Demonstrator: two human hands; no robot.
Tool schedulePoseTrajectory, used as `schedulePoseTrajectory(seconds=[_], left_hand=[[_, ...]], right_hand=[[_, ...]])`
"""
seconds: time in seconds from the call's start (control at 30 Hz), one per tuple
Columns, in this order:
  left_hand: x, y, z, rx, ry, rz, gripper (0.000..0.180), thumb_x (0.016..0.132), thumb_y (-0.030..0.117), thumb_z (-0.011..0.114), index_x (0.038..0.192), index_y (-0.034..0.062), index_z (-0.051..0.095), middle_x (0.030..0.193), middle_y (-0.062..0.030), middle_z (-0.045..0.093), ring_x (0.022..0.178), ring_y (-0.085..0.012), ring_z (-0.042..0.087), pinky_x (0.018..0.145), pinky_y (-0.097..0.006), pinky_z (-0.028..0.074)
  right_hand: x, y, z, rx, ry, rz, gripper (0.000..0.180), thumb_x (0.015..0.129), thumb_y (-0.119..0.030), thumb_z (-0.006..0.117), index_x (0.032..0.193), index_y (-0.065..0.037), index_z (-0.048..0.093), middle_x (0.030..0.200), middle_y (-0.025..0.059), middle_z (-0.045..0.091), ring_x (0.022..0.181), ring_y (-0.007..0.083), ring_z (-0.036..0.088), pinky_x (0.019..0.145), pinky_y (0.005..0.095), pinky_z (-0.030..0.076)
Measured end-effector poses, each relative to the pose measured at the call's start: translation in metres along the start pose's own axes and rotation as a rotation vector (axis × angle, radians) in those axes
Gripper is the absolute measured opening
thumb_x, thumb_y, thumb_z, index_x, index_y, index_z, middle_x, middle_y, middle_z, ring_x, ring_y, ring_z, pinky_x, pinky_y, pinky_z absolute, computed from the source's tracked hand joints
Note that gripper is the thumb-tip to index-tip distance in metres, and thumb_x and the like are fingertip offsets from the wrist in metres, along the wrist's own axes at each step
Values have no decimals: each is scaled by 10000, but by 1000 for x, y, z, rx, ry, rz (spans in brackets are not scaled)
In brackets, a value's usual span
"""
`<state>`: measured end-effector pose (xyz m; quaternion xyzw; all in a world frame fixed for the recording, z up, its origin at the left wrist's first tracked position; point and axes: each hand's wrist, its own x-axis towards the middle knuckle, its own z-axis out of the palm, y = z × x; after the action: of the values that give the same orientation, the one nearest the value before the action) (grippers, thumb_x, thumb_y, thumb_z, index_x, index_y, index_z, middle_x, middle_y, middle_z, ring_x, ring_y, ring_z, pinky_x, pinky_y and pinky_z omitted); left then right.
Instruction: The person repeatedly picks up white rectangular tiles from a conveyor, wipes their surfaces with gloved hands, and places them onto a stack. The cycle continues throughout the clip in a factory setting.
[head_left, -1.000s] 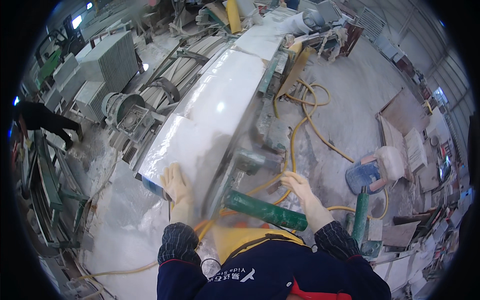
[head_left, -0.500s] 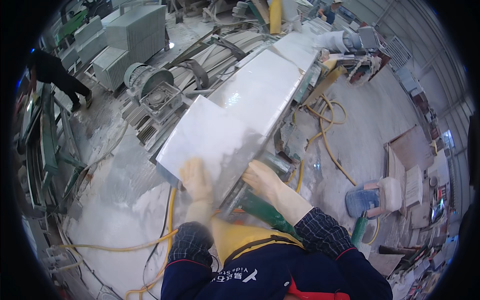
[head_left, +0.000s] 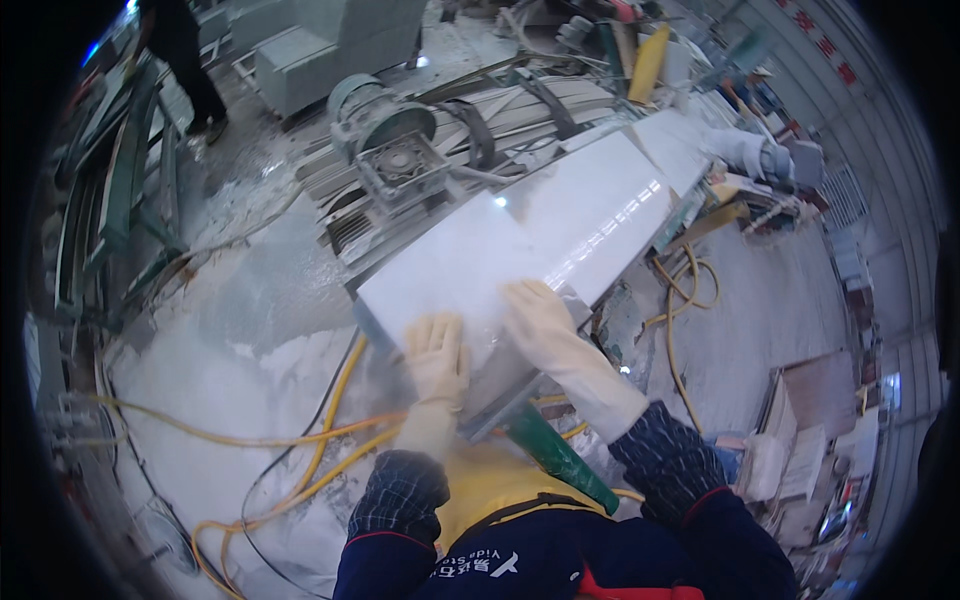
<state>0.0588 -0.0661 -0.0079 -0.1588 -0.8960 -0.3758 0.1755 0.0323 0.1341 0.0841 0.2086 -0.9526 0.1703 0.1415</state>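
White slab [head_left: 440, 262] lying beside the grey motor [head_left: 400, 160]

The slab is showing a smooth, glossy face and straight edges, sitting right of the motor and nearer the person. At its near edge the left hand [head_left: 436, 355] is lying flat, fingers extended; the right hand [head_left: 538, 318], farther right of the motor, is also resting unclenched. Pale floor [head_left: 235, 365] is stretching nearer than the motor, yellow hoses [head_left: 335, 400] crossing it.

Left hand [head_left: 437, 362] and right hand [head_left: 540, 322] at a near slab [head_left: 440, 265]

A second slab [head_left: 590, 210] stretches beyond it, toward the far right. A motor [head_left: 400, 157] sits behind, to the left. At far left, a person [head_left: 192, 75] stands beside a metal frame [head_left: 125, 190]. Hoses [head_left: 335, 390] lie near left; a pipe [head_left: 562, 462] is near right.
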Motion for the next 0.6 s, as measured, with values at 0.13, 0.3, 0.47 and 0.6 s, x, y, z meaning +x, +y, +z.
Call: schedulePoseTrajectory(seconds=[0.13, 0.3, 0.47, 0.6], left_hand=[[-3, -5, 1, 23, 67, 20, 348, 835, 158, 663, 1150, 9, 655, 1286, -175, 613, 1262, -421, 498, 1096, -579, 341], [-6, -6, 6, -290, 39, -222, 498, 763, 170, 656, 1202, -63, 623, 1331, -219, 603, 1302, -411, 516, 1172, -507, 321], [-10, -10, 0, 0, -111, -145, 446, 775, 141, 668, 1192, -15, 640, 1302, -191, 620, 1269, -374, 538, 1134, -536, 358], [-6, -7, -1, 51, 37, -71, 401, 799, 106, 648, 1195, 43, 654, 1264, -157, 642, 1257, -371, 547, 1103, -557, 373]], right_hand=[[91, -21, 72, -120, -78, -323, 455, 821, -219, 650, 1206, 20, 608, 1247, 198, 602, 1177, 384, 535, 1042, 499, 401], [140, -72, 151, -189, -180, -394, 480, 825, -292, 651, 1219, -20, 618, 1235, 174, 615, 1204, 353, 531, 1072, 481, 372], [146, -70, 179, -125, -366, -421, 469, 822, -325, 652, 1197, -44, 639, 1219, 160, 631, 1209, 328, 540, 1088, 497, 351], [153, -25, 154, -166, -177, -509, 420, 846, -302, 625, 1184, -54, 650, 1186, 130, 640, 1174, 315, 556, 1122, 510, 323]])
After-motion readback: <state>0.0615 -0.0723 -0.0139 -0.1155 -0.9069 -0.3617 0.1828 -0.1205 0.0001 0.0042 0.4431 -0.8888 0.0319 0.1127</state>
